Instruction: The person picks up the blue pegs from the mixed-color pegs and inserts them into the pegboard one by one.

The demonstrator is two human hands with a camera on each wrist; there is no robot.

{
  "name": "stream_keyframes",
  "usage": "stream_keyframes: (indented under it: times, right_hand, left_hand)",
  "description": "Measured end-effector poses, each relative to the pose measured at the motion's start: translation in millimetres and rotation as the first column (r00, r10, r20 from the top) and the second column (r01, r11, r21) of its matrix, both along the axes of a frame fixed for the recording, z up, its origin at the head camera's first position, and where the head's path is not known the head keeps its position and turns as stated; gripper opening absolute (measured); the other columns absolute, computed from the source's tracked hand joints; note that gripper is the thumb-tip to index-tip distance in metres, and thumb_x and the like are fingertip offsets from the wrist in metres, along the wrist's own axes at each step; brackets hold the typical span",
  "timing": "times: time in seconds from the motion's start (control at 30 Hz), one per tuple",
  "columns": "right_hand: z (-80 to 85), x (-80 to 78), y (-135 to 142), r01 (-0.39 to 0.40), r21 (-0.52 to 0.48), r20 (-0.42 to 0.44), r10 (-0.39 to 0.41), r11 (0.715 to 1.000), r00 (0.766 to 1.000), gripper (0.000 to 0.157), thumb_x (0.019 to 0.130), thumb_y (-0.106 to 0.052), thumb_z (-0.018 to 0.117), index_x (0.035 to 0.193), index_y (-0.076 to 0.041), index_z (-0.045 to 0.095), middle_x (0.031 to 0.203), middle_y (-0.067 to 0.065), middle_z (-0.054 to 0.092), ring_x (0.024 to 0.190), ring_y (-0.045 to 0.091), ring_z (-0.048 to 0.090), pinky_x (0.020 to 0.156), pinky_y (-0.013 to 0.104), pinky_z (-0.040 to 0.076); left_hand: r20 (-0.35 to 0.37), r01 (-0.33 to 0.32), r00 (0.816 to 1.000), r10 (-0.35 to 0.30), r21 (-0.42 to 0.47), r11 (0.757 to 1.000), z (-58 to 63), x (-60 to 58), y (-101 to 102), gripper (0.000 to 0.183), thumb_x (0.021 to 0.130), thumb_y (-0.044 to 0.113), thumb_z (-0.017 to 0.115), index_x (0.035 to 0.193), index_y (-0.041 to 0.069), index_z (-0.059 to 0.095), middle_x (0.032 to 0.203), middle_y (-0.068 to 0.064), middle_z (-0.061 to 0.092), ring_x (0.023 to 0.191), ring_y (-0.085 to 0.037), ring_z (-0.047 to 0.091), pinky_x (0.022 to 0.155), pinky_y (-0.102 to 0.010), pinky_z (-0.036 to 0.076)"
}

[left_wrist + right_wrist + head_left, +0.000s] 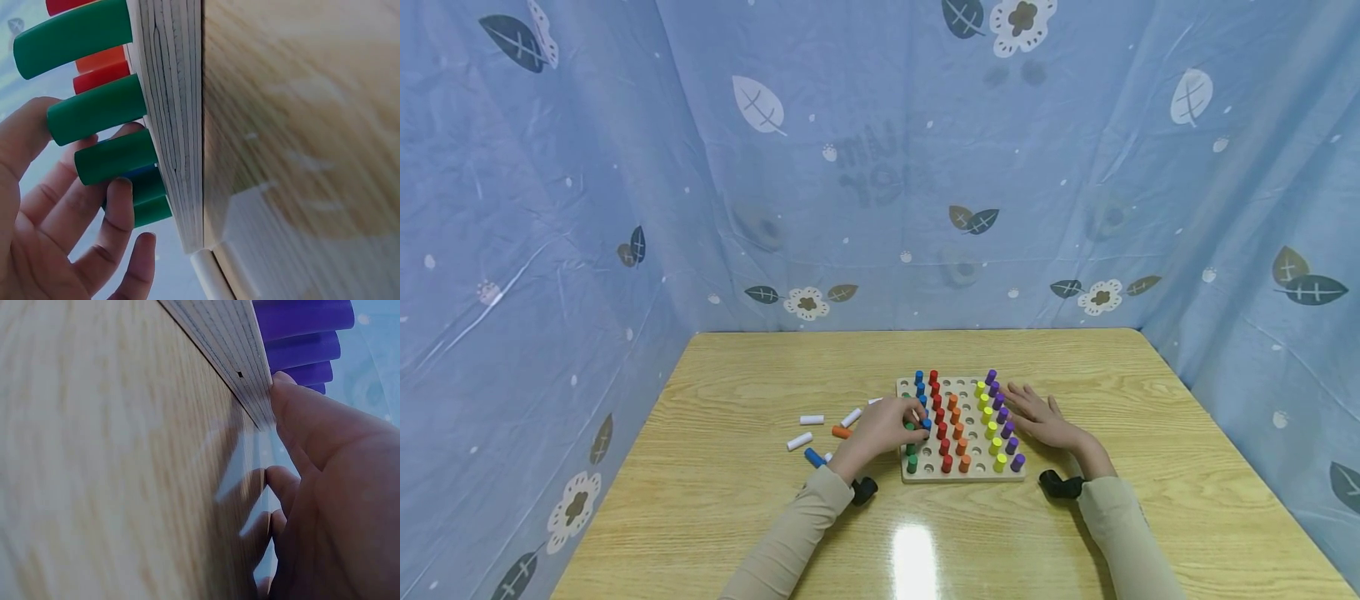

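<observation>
We seem to be in a small curtained booth enclosing one table (760, 383); whether it stands in a home, a lab or an office we cannot tell. Pale blue cloth (865, 233) hangs on the left, far and right sides, creased and folded, printed with leaves (758, 104), white flowers (807, 303) and faint lettering (872, 162), a soft, household-looking pattern. Inside it we see that the tabletop is light wood-grain, with a bright reflection (914, 560) of light near us. A wooden pegboard (925, 478) with coloured pegs (942, 431) lends it the look of an activity table, while the black devices (1060, 485) at both wrists suggest a recording station.
</observation>
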State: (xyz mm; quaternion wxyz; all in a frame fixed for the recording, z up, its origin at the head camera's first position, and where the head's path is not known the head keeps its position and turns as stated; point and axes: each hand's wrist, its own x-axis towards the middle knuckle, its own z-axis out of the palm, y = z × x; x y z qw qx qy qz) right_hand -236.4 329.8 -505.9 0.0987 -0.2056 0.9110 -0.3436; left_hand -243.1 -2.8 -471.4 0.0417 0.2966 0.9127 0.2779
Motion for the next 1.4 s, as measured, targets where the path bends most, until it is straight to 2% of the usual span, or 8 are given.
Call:
stream_keyframes:
  times: [0.47, 0.7, 1.0, 1.3, 1.4]
  right_hand:
    - [1.3, 1.2, -1.6, 0.001, -0.007, -0.009, -0.001, 1.000, 1.000, 0.053, 0.100, -0.027, 0.039, 0.146, -0.004, 0.025, 0.151, 0.025, 0.009, 0.137, 0.048, -0.005, 0.099, 0.067, -0.016]
    - [0.0, 1.6, -0.5, 0.000, -0.011, -0.016, 0.000, 1.000, 1.000, 0.053, 0.100, -0.026, 0.040, 0.146, -0.003, 0.024, 0.151, 0.026, 0.010, 0.136, 0.049, -0.004, 0.099, 0.067, -0.015]
    - [0.5, 1.1, -0.6, 0.004, -0.003, 0.001, -0.004, 1.000, 1.000, 0.054, 0.100, -0.028, 0.039, 0.146, -0.005, 0.024, 0.152, 0.024, 0.010, 0.138, 0.047, -0.004, 0.100, 0.067, -0.015]
    - [0.7, 1.4, -1.2, 0.007, -0.001, 0.001, -0.007, 1.000, 1.000, 0.054, 0.100, -0.029, 0.039, 0.146, -0.005, 0.024, 0.152, 0.024, 0.009, 0.137, 0.047, -0.004, 0.100, 0.067, -0.015]
    - [1.6, 1.6, -1.6, 0.010, 0.005, -0.003, -0.010, 1.000, 1.000, 0.054, 0.100, -0.029, 0.039, 0.146, -0.005, 0.024, 0.152, 0.024, 0.009, 0.137, 0.047, -0.004, 0.100, 0.067, -0.014]
  left_hand:
    - [0.007, 0.002, 1.000, -0.002, 0.000, 1.000, 0.7, -0.1, -1.2, 0.016, 0.082, 0.038, 0.069, 0.089, 0.025, 0.063, 0.082, 0.011, 0.065, 0.070, 0.000, 0.056, 0.058, -0.020, 0.044]
    - [0.015, 0.015, 1.000, -0.015, 0.033, 0.999, 1.3, -1.5, -6.0, 0.016, 0.082, 0.040, 0.069, 0.089, 0.026, 0.064, 0.082, 0.013, 0.065, 0.071, 0.001, 0.057, 0.059, -0.020, 0.045]
    - [0.007, -0.015, 1.000, 0.015, 0.032, 0.999, 8.6, -3.1, -16.1, 0.017, 0.083, 0.040, 0.067, 0.092, 0.026, 0.066, 0.081, 0.016, 0.063, 0.073, -0.001, 0.056, 0.063, -0.022, 0.045]
    - [0.016, -0.037, 0.999, 0.037, 0.039, 0.999, 6.8, -7.0, -29.2, 0.016, 0.083, 0.043, 0.066, 0.091, 0.029, 0.065, 0.081, 0.018, 0.061, 0.076, -0.002, 0.054, 0.068, -0.023, 0.045]
    - [-0.002, -0.047, 0.999, 0.047, 0.036, 0.998, 8.1, -6.6, -34.1, 0.014, 0.083, 0.042, 0.067, 0.090, 0.030, 0.064, 0.080, 0.018, 0.060, 0.075, -0.002, 0.054, 0.068, -0.023, 0.045]
